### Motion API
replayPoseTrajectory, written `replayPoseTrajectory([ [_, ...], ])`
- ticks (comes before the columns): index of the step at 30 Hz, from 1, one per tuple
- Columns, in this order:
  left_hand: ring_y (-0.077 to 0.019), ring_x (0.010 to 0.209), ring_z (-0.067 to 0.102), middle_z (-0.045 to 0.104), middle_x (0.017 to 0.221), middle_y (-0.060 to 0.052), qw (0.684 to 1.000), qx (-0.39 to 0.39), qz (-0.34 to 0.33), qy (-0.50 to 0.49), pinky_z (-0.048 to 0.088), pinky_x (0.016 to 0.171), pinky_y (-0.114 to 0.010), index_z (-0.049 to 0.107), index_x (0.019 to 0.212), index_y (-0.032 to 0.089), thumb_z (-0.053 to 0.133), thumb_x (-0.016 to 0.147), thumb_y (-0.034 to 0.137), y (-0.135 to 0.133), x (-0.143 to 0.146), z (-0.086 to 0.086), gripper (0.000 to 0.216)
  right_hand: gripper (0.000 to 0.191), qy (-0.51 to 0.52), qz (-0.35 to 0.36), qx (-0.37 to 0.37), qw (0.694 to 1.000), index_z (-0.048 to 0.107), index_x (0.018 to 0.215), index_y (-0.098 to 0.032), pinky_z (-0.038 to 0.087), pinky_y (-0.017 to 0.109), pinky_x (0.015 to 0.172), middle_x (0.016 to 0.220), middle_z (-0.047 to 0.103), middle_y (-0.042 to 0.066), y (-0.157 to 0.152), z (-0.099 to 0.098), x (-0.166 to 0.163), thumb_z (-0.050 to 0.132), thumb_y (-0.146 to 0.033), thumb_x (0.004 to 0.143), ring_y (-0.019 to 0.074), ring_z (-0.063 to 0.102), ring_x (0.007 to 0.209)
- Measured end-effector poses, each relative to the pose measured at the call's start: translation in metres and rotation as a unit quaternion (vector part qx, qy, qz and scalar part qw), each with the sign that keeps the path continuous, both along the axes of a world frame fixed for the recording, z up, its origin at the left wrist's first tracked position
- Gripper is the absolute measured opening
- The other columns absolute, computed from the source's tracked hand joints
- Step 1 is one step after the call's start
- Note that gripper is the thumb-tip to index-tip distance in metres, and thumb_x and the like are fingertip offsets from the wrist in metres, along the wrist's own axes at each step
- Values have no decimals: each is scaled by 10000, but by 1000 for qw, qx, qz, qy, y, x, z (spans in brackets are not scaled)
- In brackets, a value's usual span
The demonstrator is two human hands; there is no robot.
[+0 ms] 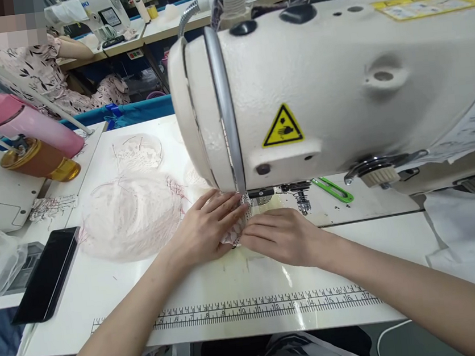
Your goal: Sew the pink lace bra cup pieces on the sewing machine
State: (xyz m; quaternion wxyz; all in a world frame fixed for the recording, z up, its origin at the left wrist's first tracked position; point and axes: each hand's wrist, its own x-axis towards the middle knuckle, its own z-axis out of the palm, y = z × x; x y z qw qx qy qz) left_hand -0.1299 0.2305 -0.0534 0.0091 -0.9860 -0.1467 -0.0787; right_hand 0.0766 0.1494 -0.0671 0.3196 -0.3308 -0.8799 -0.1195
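Beneath the head of a white sewing machine (317,89), a small piece of pale lace fabric (234,232) lies between my two hands. My left hand (202,227) rests on it, its fingers stretched out flat toward the needle area. From the other side my right hand (281,236) pinches the lace edge with closed fingers. The needle itself is hidden behind the machine head and my fingers. Left of my left hand lies a pile of sheer white lace pieces (130,218) with reddish threads, and a smaller lace piece (138,152) sits behind it.
A green thread snipper (333,190) lies right of the needle area. At left are a black phone (46,274), an amber cup (40,160) and a pink bottle (25,119). A ruler strip (256,308) runs along the front edge. Another person (32,75) sits behind.
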Motion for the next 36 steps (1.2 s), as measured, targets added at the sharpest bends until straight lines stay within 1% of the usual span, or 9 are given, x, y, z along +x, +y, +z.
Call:
replayPoseTrajectory([
  [8,-293,1315,519,570,1409,-123,1000,4,17,-10,374,1130,-511,527,1399,135,523,871,278,-4,5,2,547,220,-5,-7,6,1000,637,783,-176,508,237,664,711,680,-37,1,1,3,526,-59,934,105,623,730],
  [11,-301,1299,531,582,1394,-127,999,8,25,-21,379,1123,-524,534,1392,134,530,874,293,-7,7,1,541,228,-18,-10,-1,1000,645,806,-178,513,242,705,722,680,-25,0,0,5,507,-53,936,114,626,763],
  [14,-304,1285,541,584,1392,-130,999,16,37,-24,371,1126,-528,538,1389,130,526,900,332,-10,10,-1,530,240,-18,-18,-23,999,653,818,-180,498,251,746,737,675,-9,-1,-3,8,496,-36,931,127,617,809],
  [18,-303,1267,551,610,1358,-127,998,26,58,-28,356,1135,-519,526,1400,133,531,916,383,-14,13,-3,545,238,0,-32,-61,998,657,835,-186,450,252,731,749,660,5,-3,-7,11,499,-34,929,141,591,840],
  [23,-313,1247,557,611,1351,-137,996,52,76,-24,351,1129,-518,535,1394,129,534,908,384,-18,15,-3,550,224,-4,-38,-68,997,647,869,-181,417,247,711,784,663,15,-3,-8,15,500,-21,921,152,591,892],
  [26,-317,1243,556,616,1343,-139,995,62,79,-24,358,1121,-520,543,1387,133,532,910,368,-19,16,-3,532,228,-24,-47,-58,997,635,876,-183,415,247,698,787,663,10,-1,-8,17,491,-13,919,144,593,890],
  [29,-320,1244,554,626,1326,-140,995,67,75,-26,364,1117,-522,545,1387,139,537,914,364,-20,17,-3,523,243,-50,-64,-32,996,617,865,-182,404,249,661,794,657,-3,0,-6,19,471,8,908,129,591,867],
  [33,-325,1273,534,626,1326,-137,994,65,80,-19,355,1126,-525,530,1403,150,551,913,365,-21,17,-4,536,277,-71,-117,5,991,592,831,-193,349,275,599,767,633,-21,-3,4,19,445,38,873,123,565,802],
  [36,-331,1269,534,626,1322,-145,994,62,83,-21,367,1116,-532,536,1398,147,555,911,363,-21,18,-4,533,303,-80,-154,26,984,584,816,-201,344,287,610,756,629,-18,-4,9,19,421,51,862,132,551,796],
])
